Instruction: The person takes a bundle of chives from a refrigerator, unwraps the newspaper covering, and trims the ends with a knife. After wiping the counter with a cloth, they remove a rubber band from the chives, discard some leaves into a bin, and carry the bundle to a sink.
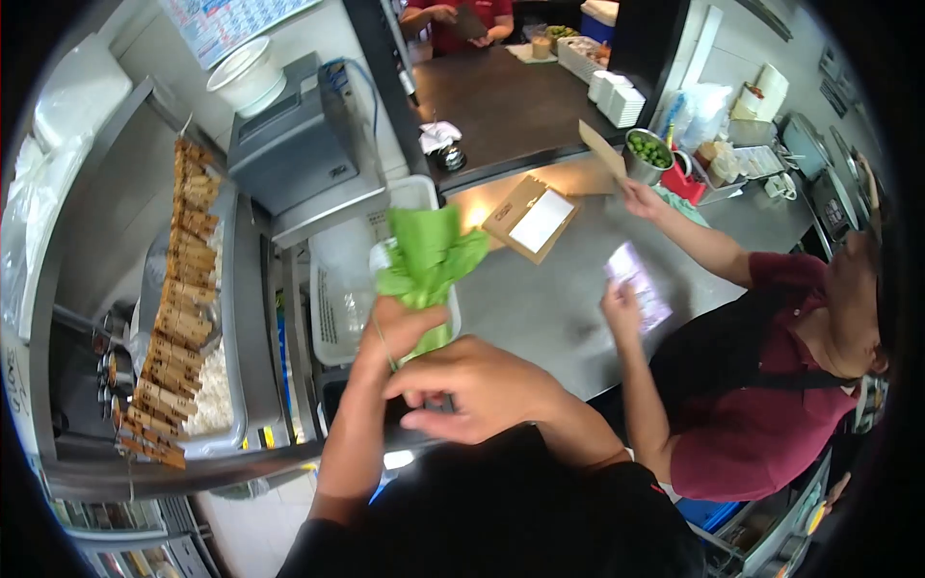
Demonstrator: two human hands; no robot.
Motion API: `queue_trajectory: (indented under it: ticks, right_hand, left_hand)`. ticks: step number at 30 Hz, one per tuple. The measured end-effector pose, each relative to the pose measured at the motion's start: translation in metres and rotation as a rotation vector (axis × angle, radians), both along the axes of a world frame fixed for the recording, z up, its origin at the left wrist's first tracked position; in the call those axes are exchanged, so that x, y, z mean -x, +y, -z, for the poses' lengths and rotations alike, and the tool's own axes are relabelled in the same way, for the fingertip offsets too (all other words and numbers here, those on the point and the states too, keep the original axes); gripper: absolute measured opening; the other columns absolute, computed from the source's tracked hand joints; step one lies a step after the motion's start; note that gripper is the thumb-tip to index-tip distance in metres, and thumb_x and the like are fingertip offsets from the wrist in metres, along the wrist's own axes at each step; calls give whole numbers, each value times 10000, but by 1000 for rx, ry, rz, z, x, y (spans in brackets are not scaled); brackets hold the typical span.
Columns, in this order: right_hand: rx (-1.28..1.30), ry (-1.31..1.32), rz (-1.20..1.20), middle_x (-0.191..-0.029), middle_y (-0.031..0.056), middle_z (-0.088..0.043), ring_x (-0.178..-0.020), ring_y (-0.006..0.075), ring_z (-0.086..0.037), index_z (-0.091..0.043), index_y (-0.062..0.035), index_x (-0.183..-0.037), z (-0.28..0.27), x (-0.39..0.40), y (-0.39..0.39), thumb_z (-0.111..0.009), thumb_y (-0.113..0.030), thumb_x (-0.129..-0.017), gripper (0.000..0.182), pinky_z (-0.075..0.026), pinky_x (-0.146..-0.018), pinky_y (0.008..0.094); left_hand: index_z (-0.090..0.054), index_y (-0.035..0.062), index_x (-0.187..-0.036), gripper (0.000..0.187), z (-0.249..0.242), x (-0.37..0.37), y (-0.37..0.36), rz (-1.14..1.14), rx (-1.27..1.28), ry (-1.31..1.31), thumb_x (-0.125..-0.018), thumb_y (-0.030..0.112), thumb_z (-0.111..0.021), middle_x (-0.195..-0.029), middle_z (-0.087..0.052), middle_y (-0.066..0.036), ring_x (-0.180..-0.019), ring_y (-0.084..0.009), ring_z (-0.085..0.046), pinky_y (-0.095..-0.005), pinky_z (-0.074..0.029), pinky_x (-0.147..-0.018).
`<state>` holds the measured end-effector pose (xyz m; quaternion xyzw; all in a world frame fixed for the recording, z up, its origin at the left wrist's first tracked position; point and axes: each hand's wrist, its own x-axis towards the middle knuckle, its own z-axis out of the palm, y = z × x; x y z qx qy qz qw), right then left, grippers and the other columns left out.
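My left hand (405, 329) is closed around the stalks of a bunch of leafy greens (424, 255), whose broad leaves stick up above the fist. Close below it, my right hand (487, 387) has curled fingers beside the left wrist. A thin pale band (384, 345) runs across the left wrist toward the right fingertips, which seem hooked on it. Behind the greens lies a white plastic basket (337, 323) on the counter. Farther back, a clipboard (532, 220) with white paper lies on the steel counter (511, 308).
At right, a co-worker in a maroon shirt (771, 433) holds a purple printed paper (641, 289) and a brown board (599, 149). A metal pot of green pieces (647, 154) stands behind. Order tickets (183, 308) hang left by a printer (299, 144). Another person (462, 29) stands beyond the pass.
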<state>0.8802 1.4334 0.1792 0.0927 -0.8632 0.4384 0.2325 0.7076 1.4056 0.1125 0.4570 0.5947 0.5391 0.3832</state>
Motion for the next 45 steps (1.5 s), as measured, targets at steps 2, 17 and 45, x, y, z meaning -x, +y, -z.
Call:
queue_trajectory:
  ticks: [2, 17, 45]
  right_hand:
    - [463, -39, 200, -825, 61, -645, -759, 155, -633, -590, -19, -1010, 13, -24, 18, -713, -87, -800, 253, -482, -692, 282]
    - [802, 328, 630, -703, -53, -413, -635, 41, -359, -499, -54, -963, 91, -6, 13, -780, -85, -753, 353, -340, -579, 185]
    - [747, 307, 484, -719, -37, -485, -661, 43, -422, -576, -13, -956, 114, -19, 20, -654, 3, -786, 188, -386, -604, 209]
  left_hand:
    - [-571, -15, -1146, 501, -11, 16, -8, 24, 122, -267, -674, 70, -715, -976, -640, -104, -885, -196, -617, -316, -502, -776]
    - [-410, -85, -1304, 647, -16, -12, -7, 497, 61, -932, -783, 237, -620, -1193, -561, -241, -1102, -326, -574, -430, -458, -951]
    - [-533, -71, -1160, 523, 18, -33, -20, 136, 130, -667, -732, 193, -680, -1003, -635, -163, -854, -239, -648, -344, -546, -746]
